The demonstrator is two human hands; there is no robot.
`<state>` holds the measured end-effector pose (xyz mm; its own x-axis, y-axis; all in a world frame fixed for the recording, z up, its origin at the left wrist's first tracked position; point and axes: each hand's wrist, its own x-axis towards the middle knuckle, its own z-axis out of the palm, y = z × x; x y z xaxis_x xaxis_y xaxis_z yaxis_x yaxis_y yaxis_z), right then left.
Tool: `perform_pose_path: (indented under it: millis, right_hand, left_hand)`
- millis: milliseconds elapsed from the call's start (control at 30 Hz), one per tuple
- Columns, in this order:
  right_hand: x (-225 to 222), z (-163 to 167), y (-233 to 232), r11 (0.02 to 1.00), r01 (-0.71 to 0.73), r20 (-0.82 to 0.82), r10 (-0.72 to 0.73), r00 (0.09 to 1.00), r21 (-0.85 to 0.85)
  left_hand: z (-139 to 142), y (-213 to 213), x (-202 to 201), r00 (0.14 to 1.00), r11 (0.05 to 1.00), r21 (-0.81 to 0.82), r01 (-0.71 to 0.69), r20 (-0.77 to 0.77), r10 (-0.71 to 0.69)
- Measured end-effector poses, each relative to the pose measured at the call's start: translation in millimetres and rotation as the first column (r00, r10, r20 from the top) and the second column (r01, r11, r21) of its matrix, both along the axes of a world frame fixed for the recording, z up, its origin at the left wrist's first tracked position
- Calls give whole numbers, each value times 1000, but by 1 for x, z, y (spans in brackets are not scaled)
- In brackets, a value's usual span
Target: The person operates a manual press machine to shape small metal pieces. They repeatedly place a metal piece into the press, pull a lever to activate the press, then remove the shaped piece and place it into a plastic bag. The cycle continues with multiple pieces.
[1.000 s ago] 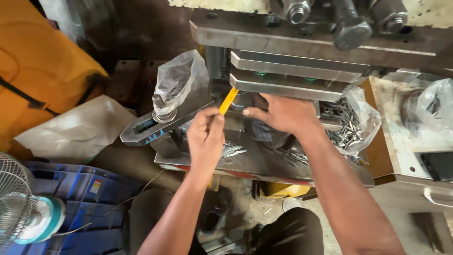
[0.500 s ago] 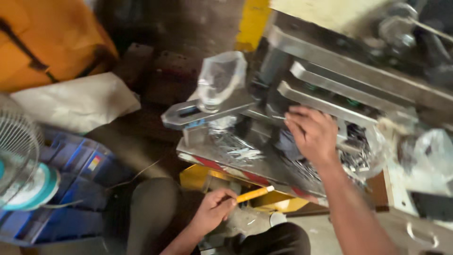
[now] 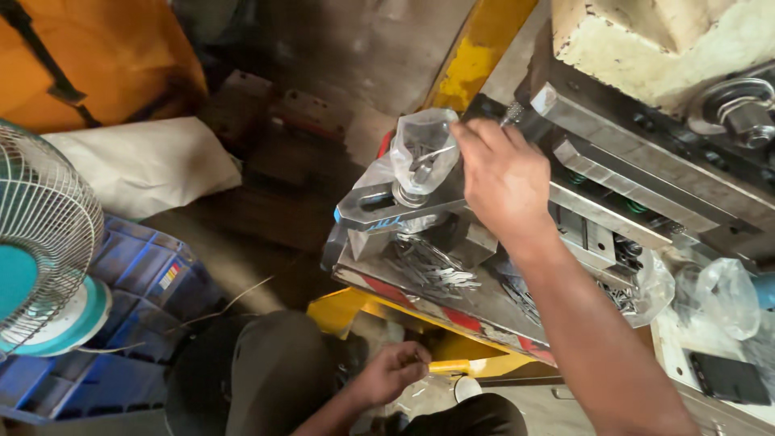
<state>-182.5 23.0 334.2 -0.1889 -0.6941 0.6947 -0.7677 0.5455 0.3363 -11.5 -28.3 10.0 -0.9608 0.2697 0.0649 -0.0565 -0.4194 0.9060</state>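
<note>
My left hand (image 3: 393,373) is low by my lap, closed around a thin yellow stick-like tool (image 3: 450,366). My right hand (image 3: 502,173) reaches up over the press bed and pinches a thin metal piece (image 3: 425,157) that pokes into a clear plastic bag (image 3: 422,150) wrapped on top of a steel clamp (image 3: 387,211). Below the clamp, several small flat metal parts (image 3: 432,270) lie scattered on the metal plate (image 3: 476,303) of the machine. The press die block (image 3: 622,190) lies just right of my right wrist.
A wire-caged fan (image 3: 44,242) on a teal base is at the left, over a blue plastic crate (image 3: 137,278). A white sack (image 3: 149,161) and an orange bag (image 3: 97,56) lie behind. More clear bags (image 3: 718,295) and a dark phone (image 3: 731,377) sit at the right.
My left hand dropped from the machine bed to my lap with the yellow tool. My right hand moved left from the die area to the bag on the clamp. The view shifted left.
</note>
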Motion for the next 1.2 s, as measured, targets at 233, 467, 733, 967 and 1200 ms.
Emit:
perform_pose_path:
  millis: [233,467,733,967,1200]
  right_hand:
    - [34,-66,57,985,46,206,-10,979,-168]
    - [7,-86,135,937,344,118,-335,935,-66]
    - [-34,-66,124,919,366,390,-393,833,144]
    - [-29,-81,126,986,119,349,-70,935,-121]
    - [-27,-68,116,902,427,412,-415,811,68]
  left_hand:
    - [-7,-5,10,1000,996,-83,-27,13,28]
    - [-6,6,10,997,995,-88,53,59,-48]
    - [-16,8,6,999,979,-200,30,31,-24]
    - [-22,7,2,999,985,-171,-1,46,9]
    - [-14,13,0,997,987,-160,32,69,-21]
